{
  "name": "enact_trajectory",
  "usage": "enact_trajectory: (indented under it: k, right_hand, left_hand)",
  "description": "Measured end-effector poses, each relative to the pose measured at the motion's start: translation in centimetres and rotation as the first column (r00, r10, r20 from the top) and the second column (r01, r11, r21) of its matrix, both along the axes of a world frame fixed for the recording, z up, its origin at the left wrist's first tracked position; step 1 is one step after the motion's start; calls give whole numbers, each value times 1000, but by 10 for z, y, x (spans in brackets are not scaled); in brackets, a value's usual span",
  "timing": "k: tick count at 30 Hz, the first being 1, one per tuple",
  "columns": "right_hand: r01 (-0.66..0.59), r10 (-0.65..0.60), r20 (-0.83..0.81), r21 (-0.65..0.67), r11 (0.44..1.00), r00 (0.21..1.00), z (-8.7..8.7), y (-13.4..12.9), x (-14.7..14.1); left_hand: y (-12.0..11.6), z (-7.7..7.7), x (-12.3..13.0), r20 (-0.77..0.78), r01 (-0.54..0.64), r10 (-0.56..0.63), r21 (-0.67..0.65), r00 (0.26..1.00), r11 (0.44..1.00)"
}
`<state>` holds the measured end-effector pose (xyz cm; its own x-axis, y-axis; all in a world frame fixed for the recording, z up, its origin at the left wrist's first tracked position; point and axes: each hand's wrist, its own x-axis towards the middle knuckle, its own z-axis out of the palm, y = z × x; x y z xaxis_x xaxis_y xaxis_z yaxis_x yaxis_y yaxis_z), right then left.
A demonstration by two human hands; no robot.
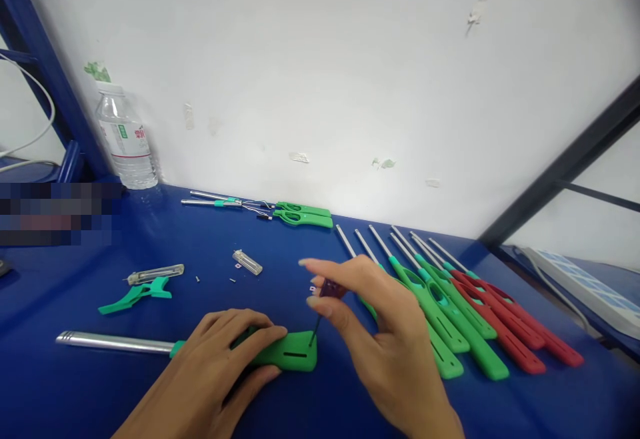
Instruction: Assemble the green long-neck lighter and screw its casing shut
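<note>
My left hand (227, 352) presses a green long-necked lighter (295, 342) flat on the blue table, fingers wrapped around its handle. The lighter's silver tube (117, 342) points left. In my right hand (385, 339) a small screwdriver (330, 287) with a dark handle is pinched between thumb and fingers. Its thin shaft slants down, and the tip meets the hole near the handle's right end. Whether a screw sits in that hole cannot be made out. Beyond my left hand lie a teal trigger piece (137, 294), a clear fuel tank (156, 274) and another clear tank (247, 262).
Several green lighters (445, 299) and red lighters (515, 319) lie side by side at the right. Opened green handles (303, 215) with wired tubes rest near the wall. Tiny screws (197, 279) lie mid-table. A water bottle (125, 139) stands back left; a power strip (590, 285) is far right.
</note>
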<state>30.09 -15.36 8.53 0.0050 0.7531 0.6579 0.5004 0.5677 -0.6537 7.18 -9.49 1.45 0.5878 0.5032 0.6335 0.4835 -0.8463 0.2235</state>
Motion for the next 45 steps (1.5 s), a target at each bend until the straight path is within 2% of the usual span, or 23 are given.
enact_trajectory:
  k: [2, 4, 10, 11, 14, 16, 19, 22, 27, 29, 31, 34, 36, 38, 40, 42, 45]
  right_hand:
    - [94, -95, 21, 39, 995, 995, 0, 1, -1]
    - [129, -130, 34, 43, 991, 991, 1, 0, -1]
    - [-65, 65, -9, -25, 998, 998, 2, -1, 1]
    - [-57, 57, -13, -20, 998, 998, 2, -1, 1]
    - [74, -74, 10, 21, 997, 997, 1, 1, 0]
    - [105, -105, 22, 32, 994, 994, 1, 0, 0]
    - [12, -11, 17, -21, 1000, 1000, 2, -1, 0]
    - [-79, 78, -7, -52, 996, 997, 1, 0, 0]
    - [87, -87, 37, 2, 996, 996, -1, 0, -1]
    - [52, -50, 41, -42, 998, 998, 0, -2, 0]
    - [-35, 37, 22, -89, 995, 999, 2, -3, 2]
    - [-132, 132, -5, -89, 987, 991, 2, -3, 3]
    - [-82, 83, 21, -64, 995, 996, 0, -1, 2]
    - [31, -30, 66, -22, 999, 997, -2, 1, 1]
    - [102, -103, 89, 13, 995, 991, -3, 2, 1]
    - [92, -92, 89, 2, 996, 992, -3, 1, 1]
    - [8, -7, 56, -27, 1000, 998, -1, 1, 2]
  left_hand:
    - [0, -2, -1, -17, 8, -8, -22, 1000, 1000]
    - [-1, -5, -3, -9, 11, -11, -19, 1000, 1000]
    - [-2, -11, -5, -26, -11, 9, -65, 1000, 998]
    - [-2, -11, -6, -43, -8, 5, -73, 999, 997]
    - [-2, -8, -8, -82, 19, -24, -62, 996, 998]
    - [-1, -5, -7, -71, 19, -21, -28, 997, 999]
    - [-1, -4, -5, -36, -5, 5, 5, 999, 1000]
    - [-1, -8, -4, -31, -15, 15, -20, 999, 1000]
    - [1, -7, -5, -68, -1, -2, -45, 998, 999]
    - [1, -4, -2, -29, -6, 6, -12, 1000, 1000]
    - [1, -2, -1, 0, -8, 8, 17, 1000, 1000]
    - [1, -6, -3, -22, -1, 1, 9, 1000, 1000]
    - [2, -11, -8, -74, 7, -9, -28, 997, 1000]
    - [2, -14, -11, -115, 11, -17, -49, 993, 999]
    - [2, -12, -11, -105, 4, -8, -39, 994, 999]
    - [2, -8, -8, -67, 3, -3, -10, 998, 1000]
    - [1, -4, -4, -21, -3, 4, 9, 1000, 1000]
